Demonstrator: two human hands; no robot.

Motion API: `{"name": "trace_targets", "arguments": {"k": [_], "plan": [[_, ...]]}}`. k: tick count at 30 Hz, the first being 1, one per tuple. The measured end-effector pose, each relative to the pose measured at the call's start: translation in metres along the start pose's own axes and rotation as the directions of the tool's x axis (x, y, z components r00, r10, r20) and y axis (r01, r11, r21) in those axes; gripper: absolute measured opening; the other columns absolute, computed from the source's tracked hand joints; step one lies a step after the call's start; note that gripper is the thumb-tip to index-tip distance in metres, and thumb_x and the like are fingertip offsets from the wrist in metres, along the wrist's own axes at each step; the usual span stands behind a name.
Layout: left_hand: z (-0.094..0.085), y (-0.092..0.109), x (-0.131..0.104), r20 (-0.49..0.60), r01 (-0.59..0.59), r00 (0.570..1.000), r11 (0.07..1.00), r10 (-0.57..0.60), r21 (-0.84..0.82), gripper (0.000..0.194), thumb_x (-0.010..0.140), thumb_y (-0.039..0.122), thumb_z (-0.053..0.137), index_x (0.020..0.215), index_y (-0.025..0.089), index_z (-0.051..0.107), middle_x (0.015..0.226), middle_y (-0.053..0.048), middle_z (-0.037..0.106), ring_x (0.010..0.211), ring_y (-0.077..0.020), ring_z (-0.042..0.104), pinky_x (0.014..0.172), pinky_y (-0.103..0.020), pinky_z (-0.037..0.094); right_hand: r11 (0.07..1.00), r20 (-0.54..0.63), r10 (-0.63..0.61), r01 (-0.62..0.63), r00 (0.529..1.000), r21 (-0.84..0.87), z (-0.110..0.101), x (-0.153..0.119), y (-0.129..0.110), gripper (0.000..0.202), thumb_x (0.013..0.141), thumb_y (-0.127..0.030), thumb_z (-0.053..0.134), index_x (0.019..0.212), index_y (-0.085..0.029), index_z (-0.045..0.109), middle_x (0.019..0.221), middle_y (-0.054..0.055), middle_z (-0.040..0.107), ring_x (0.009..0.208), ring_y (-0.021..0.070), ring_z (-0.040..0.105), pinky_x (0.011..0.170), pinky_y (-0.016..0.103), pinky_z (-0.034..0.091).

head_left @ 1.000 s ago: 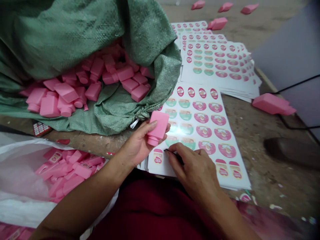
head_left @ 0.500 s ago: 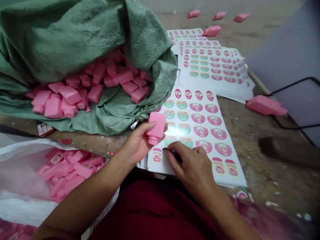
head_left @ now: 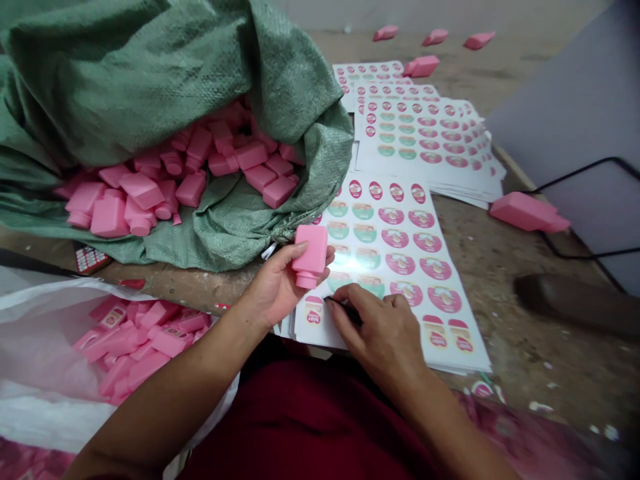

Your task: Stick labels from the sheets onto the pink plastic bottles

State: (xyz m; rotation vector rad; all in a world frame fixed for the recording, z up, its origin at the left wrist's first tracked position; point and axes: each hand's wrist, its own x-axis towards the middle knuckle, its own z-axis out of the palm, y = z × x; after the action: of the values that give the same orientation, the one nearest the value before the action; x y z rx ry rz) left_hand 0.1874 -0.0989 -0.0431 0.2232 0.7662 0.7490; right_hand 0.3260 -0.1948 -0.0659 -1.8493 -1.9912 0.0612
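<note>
My left hand is closed around a pink plastic bottle, whose neck points down toward me and whose visible face carries no sticker. Under it lies a sheet of stickers, printed with oval pink and green labels. My right hand rests on that sheet's near part, fingers pinched on a thin black tool; most of the tool is hidden by the fingers, so its kind is unclear. Its tip is beside a BABY sticker at the sheet's near left corner.
A green woven sack full of pink bottles lies at the left. Below it a white bag holds labelled bottles. More sticker sheets are stacked behind. A loose bottle lies at right near a black bent rod.
The view has shifted very slightly. Both hands keep the same hold, with the bottle and the black tool almost unmoved over the sheet.
</note>
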Motion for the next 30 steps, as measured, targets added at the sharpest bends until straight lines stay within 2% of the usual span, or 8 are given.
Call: {"name": "trace_targets", "arguments": {"k": [4,7,11,13,16,21,26,30], "plan": [[0.0,0.001,0.0,-0.008,0.003,1.0,1.0,-0.002,0.015,0.033,0.088,0.014,0.052,0.119,0.006,0.06,0.099,-0.015,0.074,0.105,-0.0242,0.069,0.088,-0.033,0.056,0.998,0.017,0.057,-0.057,0.998,-0.025,0.003,0.005,-0.002,0.028,0.091,-0.042,0.055,0.073,-0.021,0.061,0.057,0.002,0.063,0.049,0.016,0.041,0.065,0.033,0.027],[0.0,0.001,0.001,-0.005,-0.006,1.0,1.0,0.006,0.023,0.036,0.085,0.013,0.054,0.12,0.008,0.06,0.102,-0.015,0.074,0.108,-0.0259,0.068,0.092,-0.038,0.055,0.946,0.163,0.217,-0.248,0.963,0.206,-0.006,0.01,-0.001,0.028,0.082,-0.045,0.061,0.067,-0.022,0.056,0.053,-0.001,0.056,0.051,0.0153,0.042,0.062,0.031,0.03],[-0.001,-0.001,0.003,-0.001,-0.018,1.0,0.998,0.018,0.056,0.029,0.083,0.014,0.057,0.111,0.007,0.064,0.1,-0.017,0.074,0.109,-0.0277,0.067,0.093,-0.037,0.053,0.6,0.416,0.291,-0.503,0.862,0.622,-0.03,0.013,0.001,0.031,0.079,-0.046,0.063,0.064,-0.023,0.049,0.057,-0.003,0.048,0.053,0.0127,0.042,0.052,0.026,0.03],[-0.001,-0.003,0.002,-0.022,-0.052,0.998,0.993,0.055,0.105,0.024,0.082,0.015,0.06,0.105,0.009,0.065,0.098,-0.015,0.074,0.106,-0.0264,0.068,0.092,-0.036,0.052,0.464,0.447,0.315,-0.547,0.837,0.697,-0.039,0.015,0.002,0.031,0.076,-0.045,0.066,0.063,-0.023,0.05,0.057,-0.004,0.046,0.053,0.0118,0.039,0.049,0.025,0.029],[0.002,-0.007,-0.004,-0.034,-0.115,0.992,0.973,0.124,0.199,0.028,0.079,0.015,0.067,0.106,0.015,0.061,0.101,-0.011,0.073,0.097,-0.0235,0.07,0.088,-0.034,0.053,0.349,0.456,0.363,-0.572,0.813,0.742,-0.044,0.016,0.005,0.031,0.074,-0.046,0.07,0.063,-0.022,0.052,0.057,-0.004,0.046,0.053,0.0112,0.037,0.048,0.025,0.029],[0.006,-0.016,-0.023,0.032,-0.1,0.995,0.968,0.095,0.232,0.04,0.081,0.031,0.073,0.116,0.024,0.057,0.106,-0.004,0.071,0.087,-0.0177,0.069,0.075,-0.028,0.054,0.287,0.472,0.349,-0.572,0.809,0.768,-0.042,0.02,0.015,0.036,0.074,-0.052,0.071,0.065,-0.021,0.053,0.055,-0.005,0.043,0.05,0.0101,0.036,0.045,0.023,0.031],[0.01,-0.027,-0.034,0.064,-0.073,0.996,0.975,0.06,0.209,0.037,0.089,0.05,0.061,0.116,0.023,0.061,0.107,-0.005,0.069,0.089,-0.0166,0.066,0.08,-0.028,0.054,0.268,0.473,0.379,-0.583,0.796,0.767,-0.044,0.021,0.018,0.038,0.075,-0.055,0.07,0.066,-0.022,0.053,0.055,-0.006,0.042,0.049,0.0099,0.036,0.041,0.022,0.034],[0.012,-0.03,-0.035,0.082,-0.05,0.996,0.975,0.033,0.214,0.043,0.09,0.055,0.056,0.118,0.023,0.061,0.112,-0.008,0.068,0.098,-0.0207,0.065,0.082,-0.031,0.054,0.295,0.46,0.384,-0.579,0.8,0.76,-0.044,0.022,0.02,0.037,0.075,-0.053,0.07,0.065,-0.022,0.053,0.054,-0.005,0.043,0.048,0.0098,0.038,0.04,0.021,0.035]]}}
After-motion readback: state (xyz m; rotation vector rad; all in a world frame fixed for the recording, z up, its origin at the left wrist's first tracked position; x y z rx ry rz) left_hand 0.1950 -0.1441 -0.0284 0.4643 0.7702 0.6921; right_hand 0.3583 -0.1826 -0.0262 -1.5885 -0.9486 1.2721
